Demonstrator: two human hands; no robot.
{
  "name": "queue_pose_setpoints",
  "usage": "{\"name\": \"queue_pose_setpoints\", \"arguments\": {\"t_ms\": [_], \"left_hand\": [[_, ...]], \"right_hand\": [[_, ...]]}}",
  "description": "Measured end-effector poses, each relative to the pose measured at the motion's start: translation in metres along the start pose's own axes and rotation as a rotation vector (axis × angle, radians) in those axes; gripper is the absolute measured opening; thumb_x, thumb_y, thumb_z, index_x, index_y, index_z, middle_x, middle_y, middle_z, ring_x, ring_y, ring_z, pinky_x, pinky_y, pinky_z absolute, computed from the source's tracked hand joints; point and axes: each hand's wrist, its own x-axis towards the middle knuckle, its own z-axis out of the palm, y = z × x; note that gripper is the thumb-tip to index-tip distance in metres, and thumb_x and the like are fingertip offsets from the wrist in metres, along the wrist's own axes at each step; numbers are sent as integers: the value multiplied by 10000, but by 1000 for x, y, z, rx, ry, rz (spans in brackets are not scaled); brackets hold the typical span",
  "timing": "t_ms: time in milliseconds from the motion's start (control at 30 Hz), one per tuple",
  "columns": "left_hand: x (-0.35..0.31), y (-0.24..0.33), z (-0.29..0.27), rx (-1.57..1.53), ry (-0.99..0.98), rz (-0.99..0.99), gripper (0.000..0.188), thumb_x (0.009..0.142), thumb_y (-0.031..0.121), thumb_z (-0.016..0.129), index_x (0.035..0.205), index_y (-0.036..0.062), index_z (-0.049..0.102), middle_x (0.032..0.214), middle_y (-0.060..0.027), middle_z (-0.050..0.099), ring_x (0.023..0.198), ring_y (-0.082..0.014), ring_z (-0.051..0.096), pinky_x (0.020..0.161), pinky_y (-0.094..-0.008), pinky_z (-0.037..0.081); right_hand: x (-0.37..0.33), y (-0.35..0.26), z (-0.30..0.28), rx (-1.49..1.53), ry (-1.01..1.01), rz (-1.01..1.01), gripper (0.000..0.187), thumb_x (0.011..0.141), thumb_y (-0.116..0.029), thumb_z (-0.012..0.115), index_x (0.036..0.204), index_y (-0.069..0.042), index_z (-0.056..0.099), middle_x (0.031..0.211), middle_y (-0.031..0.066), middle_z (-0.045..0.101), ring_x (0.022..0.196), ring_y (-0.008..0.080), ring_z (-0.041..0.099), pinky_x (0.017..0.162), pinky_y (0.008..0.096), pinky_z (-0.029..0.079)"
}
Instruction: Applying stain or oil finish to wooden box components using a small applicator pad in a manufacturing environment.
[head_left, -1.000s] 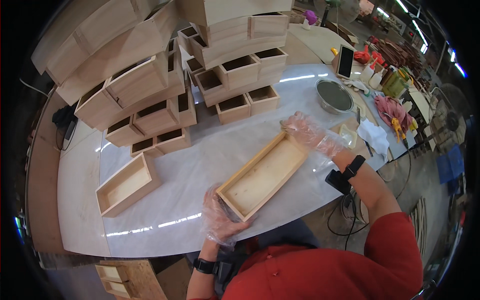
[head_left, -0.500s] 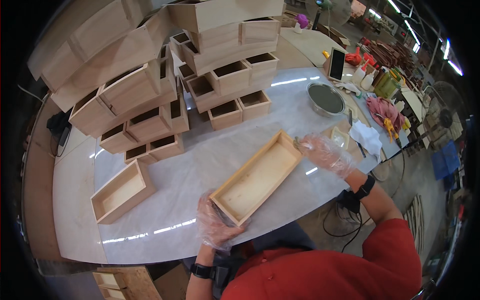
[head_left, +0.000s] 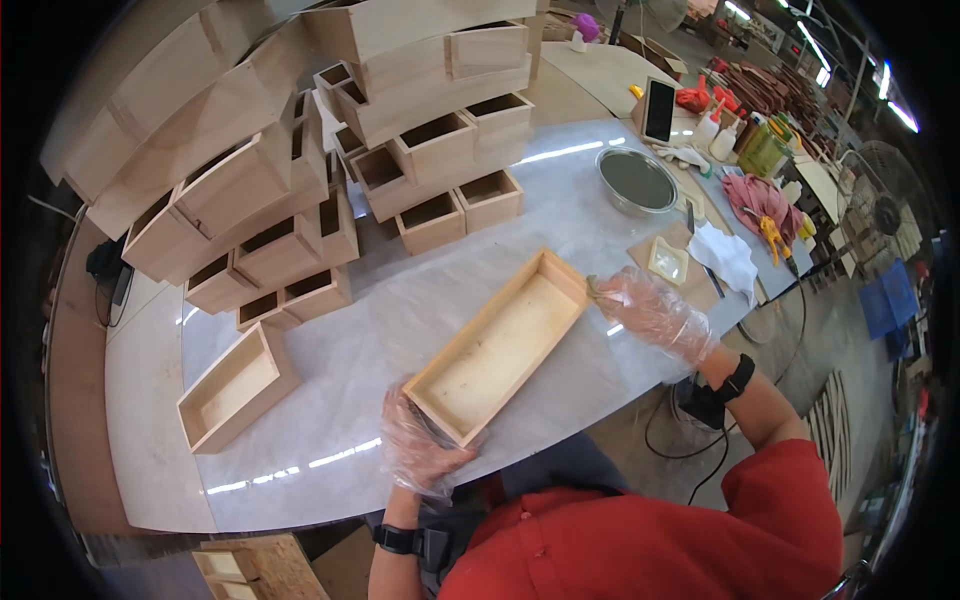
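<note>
A long, shallow wooden box (head_left: pixel 500 350), open at the top, slants across the near part of the table. Around its near left corner my left hand (head_left: pixel 420 440), in a thin clear plastic glove, is closed and grips the wood. At the far right corner is my right hand (head_left: pixel 655 312), gloved the same way. Its fingers pinch a small greenish-brown scrap, too small to name, at or just beside the box's end wall. A second wooden box (head_left: pixel 238 385) of similar make rests on the table to the left.
Stacked wooden boxes (head_left: pixel 240 190) rise at the back left, with another stack (head_left: pixel 435 140) beside them. Back right are a metal bowl (head_left: pixel 637 180) of grey contents, a small pale dish (head_left: pixel 668 261), a white cloth (head_left: pixel 725 258), a phone (head_left: pixel 658 110) and white bottles (head_left: pixel 722 140).
The whole view has shifted slightly. My right hand has moved a little to the right relative to the box's far corner. My left hand keeps its grip on the box.
</note>
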Motion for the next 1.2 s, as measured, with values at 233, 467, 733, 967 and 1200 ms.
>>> {"name": "queue_pose_setpoints", "arguments": {"t_ms": [233, 467, 733, 967, 1200], "left_hand": [[1, 1, 2, -49, -10, 2, 816, 464, 357, 830, 1113, 17, 471, 1012, -163, 537, 920, -350, 540, 814, -425, 442], [-3, -3, 4, -44, 12, 21, 824, 467, 357, 823, 1132, 21, 472, 1017, -160, 542, 920, -343, 544, 826, -414, 441], [0, -7, 7, -106, -5, -2, 826, 472, 348, 819, 1145, 25, 465, 1046, -181, 529, 959, -355, 527, 838, -416, 437], [-2, 3, 0, 5, -17, -55, 812, 491, 347, 815, 1143, 14, 463, 1041, -183, 530, 988, -361, 510, 873, -431, 416], [0, -4, -2, -21, 16, 77, 835, 482, 373, 809, 1148, 17, 452, 1086, -194, 504, 1030, -380, 485, 924, -443, 380]], "right_hand": [[-17, -16, 67, -86, 217, -236, 166, 895, -171, 474, 966, -76, 591, 801, 135, 581, 721, 323, 591, 632, 430, 481], [-29, -40, 82, -92, 89, -195, 223, 926, -193, 410, 1056, -83, 555, 831, 154, 568, 785, 337, 588, 664, 428, 480], [-40, -109, 68, 19, 25, -389, 244, 857, -84, 504, 1084, -30, 576, 972, 166, 593, 844, 341, 594, 722, 407, 502], [-45, -102, 104, 202, 279, -626, 238, 828, -50, 489, 1049, -28, 575, 807, 137, 558, 758, 302, 580, 643, 375, 480], [-29, -165, 81, 15, -207, -572, 230, 786, -86, 540, 1008, -39, 578, 811, 130, 569, 751, 302, 583, 656, 412, 473]]}}
